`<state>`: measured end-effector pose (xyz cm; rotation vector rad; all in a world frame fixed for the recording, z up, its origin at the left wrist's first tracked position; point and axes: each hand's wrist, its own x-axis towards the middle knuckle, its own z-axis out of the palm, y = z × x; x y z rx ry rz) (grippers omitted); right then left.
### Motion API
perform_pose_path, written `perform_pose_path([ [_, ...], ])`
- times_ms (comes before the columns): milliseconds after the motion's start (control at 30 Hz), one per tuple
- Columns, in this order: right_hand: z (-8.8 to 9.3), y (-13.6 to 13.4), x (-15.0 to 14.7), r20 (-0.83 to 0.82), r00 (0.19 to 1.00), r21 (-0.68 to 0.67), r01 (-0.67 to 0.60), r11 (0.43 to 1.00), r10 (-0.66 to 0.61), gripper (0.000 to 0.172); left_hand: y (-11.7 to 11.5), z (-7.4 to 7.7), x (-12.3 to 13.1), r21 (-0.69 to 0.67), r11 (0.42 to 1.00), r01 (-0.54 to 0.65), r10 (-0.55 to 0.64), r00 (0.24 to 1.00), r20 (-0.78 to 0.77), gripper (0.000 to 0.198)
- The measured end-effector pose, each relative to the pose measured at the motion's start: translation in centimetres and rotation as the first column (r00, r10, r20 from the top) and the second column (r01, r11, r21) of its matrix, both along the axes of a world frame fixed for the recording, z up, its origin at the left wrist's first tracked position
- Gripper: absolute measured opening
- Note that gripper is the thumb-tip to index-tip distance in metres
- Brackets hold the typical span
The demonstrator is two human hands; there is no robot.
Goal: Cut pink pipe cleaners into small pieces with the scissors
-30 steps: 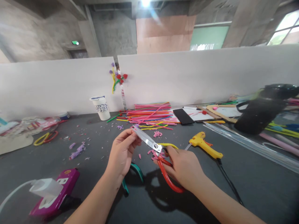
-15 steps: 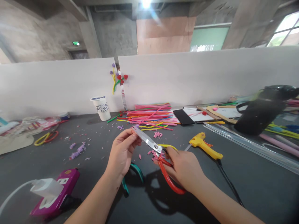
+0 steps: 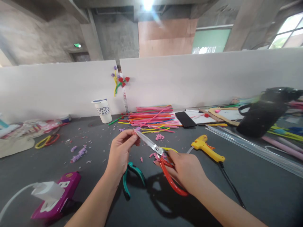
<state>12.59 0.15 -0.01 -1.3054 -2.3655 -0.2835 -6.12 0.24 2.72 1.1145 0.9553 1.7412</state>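
Observation:
Red-handled scissors (image 3: 170, 177) are in my right hand (image 3: 188, 168), fingers wrapped round the grips, blades pointing up and to the left. The blades look nearly together, and their tip reaches my left fingertips. My left hand (image 3: 120, 149) is closed in a pinch; a small pinkish bit seems to show there, but its kind is hidden. Below the scissors lie short pink pieces (image 3: 155, 156) on the dark table. More cut pink pieces (image 3: 159, 136) lie just beyond. Teal-handled pliers (image 3: 137, 173) rest beside my left wrist, partly behind it.
A bundle of pink pipe cleaners (image 3: 153, 118) lies at the back, beside a black phone (image 3: 186, 119). A yellow glue gun (image 3: 205, 147) lies right, its cord trailing forward. A white cup (image 3: 103, 112), purple power strip (image 3: 58, 195) and black jug (image 3: 262, 112) stand around.
My left hand has shifted slightly left, showing more of the pliers. The scissors have hardly moved, their blades looking slightly closer together.

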Motion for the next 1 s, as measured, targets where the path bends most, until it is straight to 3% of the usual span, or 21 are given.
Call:
perform_pose_path([
  [233,-0.1,0.2,-0.1,-0.106,0.994,-0.125,0.027,0.992,-0.04,0.037,-0.1,0.0,0.2,-0.044,0.996,0.072,-0.067,0.992,0.103,0.003],
  [400,0.1,-0.1,-0.3,-0.313,0.95,-0.279,-0.093,0.956,0.001,0.031,-0.2,0.3,0.3,-0.118,0.973,0.2,-0.187,0.975,0.119,0.005],
  [467,0.3,-0.2,-0.5,-0.485,0.874,-0.371,-0.189,0.909,-0.016,0.03,-0.3,0.2,0.6,-0.171,0.941,0.291,-0.277,0.956,0.101,0.007],
  [567,0.7,-0.2,-0.9,-0.722,0.679,-0.496,-0.374,0.784,-0.133,0.027,-0.5,-0.3,1.4,-0.297,0.844,0.446,-0.439,0.893,0.093,0.011],
  [667,0.8,0.0,-1.2,-0.835,0.495,-0.509,-0.524,0.683,-0.242,0.022,-0.8,-0.9,2.1,-0.411,0.742,0.53,-0.538,0.836,0.108,0.011],
  [733,0.7,0.2,-1.3,-0.862,0.433,-0.493,-0.588,0.641,-0.266,0.021,-0.9,-1.2,2.3,-0.449,0.704,0.55,-0.571,0.814,0.103,0.012],
  [900,0.8,0.1,-1.3,-0.845,0.468,-0.519,-0.599,0.61,-0.259,0.014,-0.8,-1.3,2.2,-0.495,0.662,0.563,-0.631,0.775,0.038,0.008],
  [1000,1.0,-0.1,-1.4,-0.797,0.549,-0.549,-0.488,0.679,-0.25,0.008,-0.7,-1.3,2.3,-0.437,0.772,0.461,-0.56,0.819,-0.126,0.006],
])
